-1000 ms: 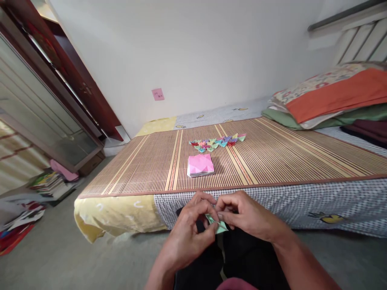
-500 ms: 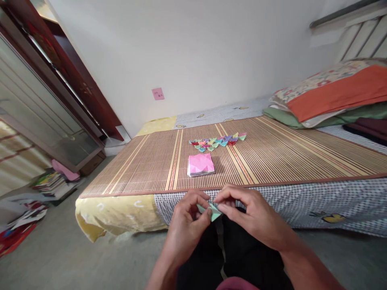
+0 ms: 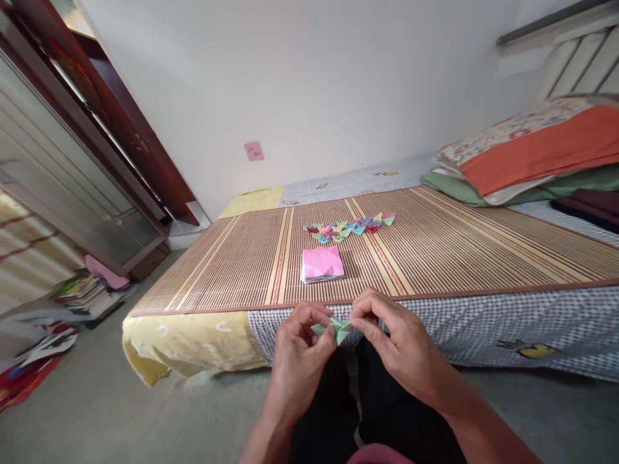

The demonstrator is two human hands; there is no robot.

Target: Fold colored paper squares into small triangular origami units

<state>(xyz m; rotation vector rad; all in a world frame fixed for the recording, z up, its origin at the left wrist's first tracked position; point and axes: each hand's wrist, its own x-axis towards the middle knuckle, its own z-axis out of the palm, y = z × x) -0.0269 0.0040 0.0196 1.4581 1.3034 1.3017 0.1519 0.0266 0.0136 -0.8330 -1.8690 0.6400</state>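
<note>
A small folded piece of light green paper (image 3: pixel 341 331) is held just past the bed's front edge, above my lap. My left hand (image 3: pixel 304 348) pinches its left part between thumb and fingers. The thumb and index finger of my right hand (image 3: pixel 394 335) close on its right tip. Beyond my hands, a square stack of paper with a pink sheet on top (image 3: pixel 323 263) lies on the striped mat (image 3: pixel 251 258). Farther back, several small folded paper pieces in many colours (image 3: pixel 348 227) form a loose, slanting row.
Folded bedding with an orange and floral pillow (image 3: pixel 536 154) is piled at the right of the bed. A pink card (image 3: pixel 254 151) is on the wall. Books and papers (image 3: pixel 82 293) lie on the left near a cabinet.
My right fingers have shifted slightly and now pinch the right tip of the green paper. The green paper has turned a little and shows a more pointed, spread shape.
</note>
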